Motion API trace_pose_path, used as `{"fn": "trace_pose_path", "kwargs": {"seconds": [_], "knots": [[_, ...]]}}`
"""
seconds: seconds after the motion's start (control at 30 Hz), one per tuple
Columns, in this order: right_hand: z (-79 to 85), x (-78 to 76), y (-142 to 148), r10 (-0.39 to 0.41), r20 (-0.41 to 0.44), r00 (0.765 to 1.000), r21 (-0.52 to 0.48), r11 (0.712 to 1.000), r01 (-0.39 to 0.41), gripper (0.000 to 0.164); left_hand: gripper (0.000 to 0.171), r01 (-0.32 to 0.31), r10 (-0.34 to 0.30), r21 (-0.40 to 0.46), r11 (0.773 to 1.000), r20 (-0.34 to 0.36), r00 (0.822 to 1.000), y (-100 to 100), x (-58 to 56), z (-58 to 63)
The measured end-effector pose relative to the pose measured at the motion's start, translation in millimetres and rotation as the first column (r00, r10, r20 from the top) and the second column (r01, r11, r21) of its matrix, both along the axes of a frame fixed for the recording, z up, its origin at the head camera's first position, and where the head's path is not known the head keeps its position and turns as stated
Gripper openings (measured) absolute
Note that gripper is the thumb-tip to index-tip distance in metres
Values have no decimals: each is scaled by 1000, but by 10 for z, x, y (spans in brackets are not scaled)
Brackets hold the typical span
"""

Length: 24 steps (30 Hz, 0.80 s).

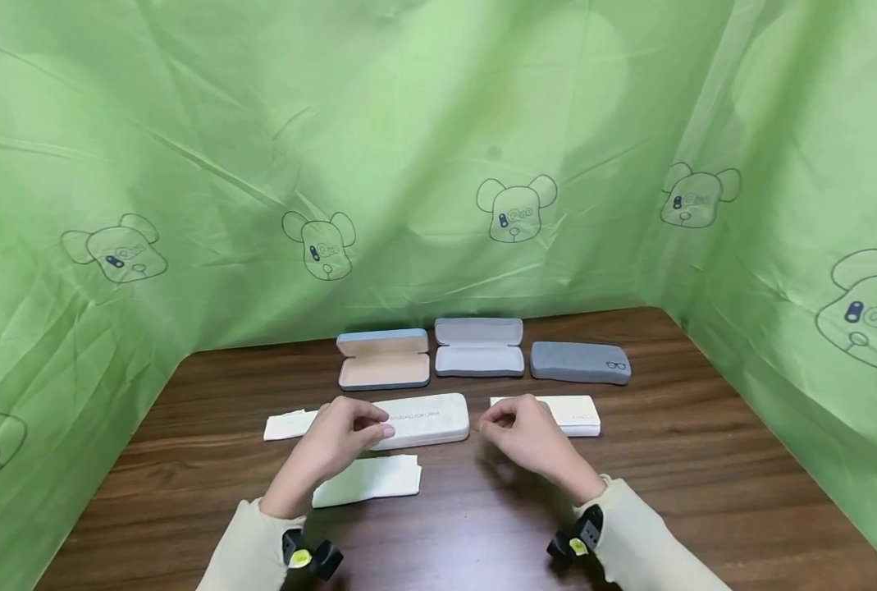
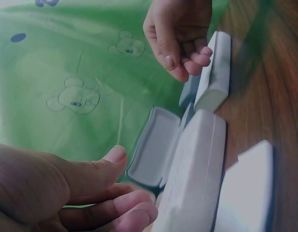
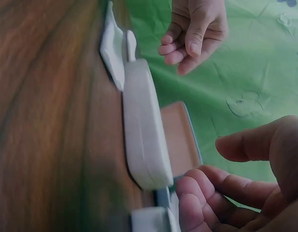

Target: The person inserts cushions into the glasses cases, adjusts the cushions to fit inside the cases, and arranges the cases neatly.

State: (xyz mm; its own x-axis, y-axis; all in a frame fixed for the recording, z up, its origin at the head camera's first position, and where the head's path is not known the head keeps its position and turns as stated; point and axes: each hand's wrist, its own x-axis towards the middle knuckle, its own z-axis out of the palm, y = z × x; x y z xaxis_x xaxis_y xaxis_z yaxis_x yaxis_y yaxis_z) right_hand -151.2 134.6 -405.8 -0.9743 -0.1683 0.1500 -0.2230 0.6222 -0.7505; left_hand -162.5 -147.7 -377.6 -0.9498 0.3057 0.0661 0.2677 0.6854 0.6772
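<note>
My left hand (image 1: pixel 342 435) hovers over the left end of a closed white glasses case (image 1: pixel 427 420) with faint lettering, its fingers loosely bent and holding nothing. In the left wrist view a gap shows between thumb (image 2: pixel 115 154) and fingers. The right hand (image 1: pixel 530 435) hangs just right of that case, overlapping the left part of a white flat-topped case (image 1: pixel 574 413); its relaxed fingers are likewise bare. Below the left hand lies a folded white cloth (image 1: pixel 379 478), and another white cloth (image 1: pixel 286 425) lies at the left, partly hidden by the hand.
Along the back stand an open blue case with tan lining (image 1: pixel 386 373), an open grey case (image 1: pixel 480 359) and a closed grey-blue case (image 1: pixel 580 362) with a glasses print. Green fabric (image 1: pixel 423 164) walls the wooden table (image 1: pixel 209 460) at the back and sides.
</note>
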Motion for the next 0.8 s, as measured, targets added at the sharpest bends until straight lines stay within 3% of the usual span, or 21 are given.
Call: {"fn": "trace_pose_path", "kwargs": {"seconds": [0.4,0.63,0.8], "knots": [[-119,43,-479,139,13,990,-24,990,-138,8,10,-70,71,-28,997,57,996,-435,210,-118],[-227,40,-721,197,61,979,-9,980,-197,9,16,-156,159,-98,983,31,987,-583,282,-247],[-252,53,-834,191,-8,982,69,979,-190,11,17,-202,207,-114,973,33,978,-657,287,-280]]}}
